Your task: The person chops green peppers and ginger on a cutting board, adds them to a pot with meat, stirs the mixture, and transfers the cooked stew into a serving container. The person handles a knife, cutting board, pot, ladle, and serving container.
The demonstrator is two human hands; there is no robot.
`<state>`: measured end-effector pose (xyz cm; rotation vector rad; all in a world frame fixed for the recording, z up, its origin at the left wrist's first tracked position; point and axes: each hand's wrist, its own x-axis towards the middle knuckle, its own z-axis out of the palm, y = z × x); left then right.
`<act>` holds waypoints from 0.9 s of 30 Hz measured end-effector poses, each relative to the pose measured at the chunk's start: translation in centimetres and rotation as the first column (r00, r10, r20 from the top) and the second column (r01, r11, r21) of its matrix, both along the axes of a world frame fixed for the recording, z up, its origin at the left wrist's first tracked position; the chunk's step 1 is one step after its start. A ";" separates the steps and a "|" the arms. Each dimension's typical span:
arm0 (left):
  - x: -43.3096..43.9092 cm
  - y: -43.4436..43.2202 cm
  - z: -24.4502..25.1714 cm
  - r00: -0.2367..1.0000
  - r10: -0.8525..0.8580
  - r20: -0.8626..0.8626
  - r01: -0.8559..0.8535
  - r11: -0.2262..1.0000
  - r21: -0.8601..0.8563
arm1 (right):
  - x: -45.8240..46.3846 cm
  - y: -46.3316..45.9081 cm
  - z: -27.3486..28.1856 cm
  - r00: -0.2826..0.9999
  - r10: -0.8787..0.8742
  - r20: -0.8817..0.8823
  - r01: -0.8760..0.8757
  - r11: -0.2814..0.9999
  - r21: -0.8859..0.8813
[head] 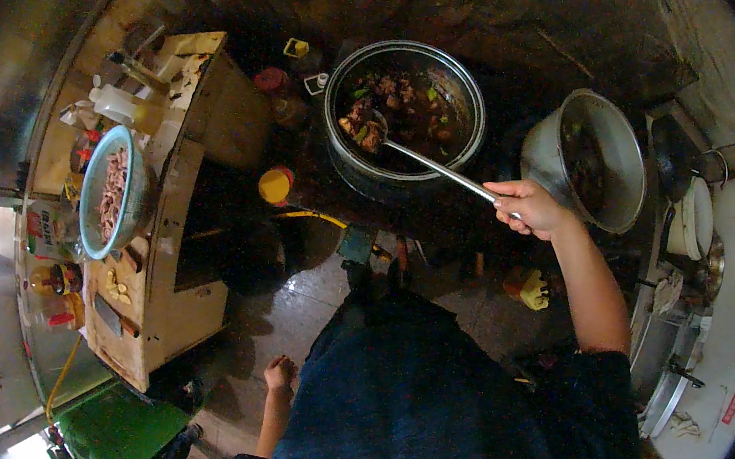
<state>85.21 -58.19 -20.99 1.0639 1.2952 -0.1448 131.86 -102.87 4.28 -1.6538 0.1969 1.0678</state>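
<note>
My right hand (527,208) grips the end of a long metal ladle handle (440,168). The ladle's bowl, heaped with chunks of browned food (364,131), is over the left part of a round metal pot (396,175). Inside that pot lies dark stewed food (418,95) with bits of green. Low at my side hangs my left hand (281,372), its fingers curled and nothing visible in it. Just right of my right hand, a large metal pot (608,204) leans with its mouth towards me; its dark contents are hard to make out.
At left, a wooden counter (165,335) carries a blue basket (87,195) of raw meat pieces, a cleaver (109,316), sliced yellowish food (118,286) and several bottles. A yellow-lidded container (274,186) stands near the stove. A yellow hose (314,215) runs below it. Far right is a metal sink (668,390).
</note>
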 end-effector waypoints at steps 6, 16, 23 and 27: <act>-1.6 1.0 -3.4 0.975 -0.219 -0.048 0.222 0.971 0.088 | -2.0 0.8 -0.4 0.983 -0.134 -0.126 0.150 0.980 0.132; -0.8 2.1 -6.0 0.925 -0.311 -0.217 0.340 0.933 0.113 | -4.8 2.1 -1.1 0.933 -0.336 -0.130 0.354 0.923 0.149; 0.9 2.6 -6.8 0.984 -0.166 -0.069 0.159 0.983 -0.094 | -6.4 2.6 0.7 0.910 -0.396 -0.123 0.414 0.883 0.220; 1.8 6.1 -10.6 0.512 -0.818 -0.261 0.859 0.489 0.151 | -8.2 0.9 2.9 0.857 -0.484 -0.177 0.515 0.798 0.314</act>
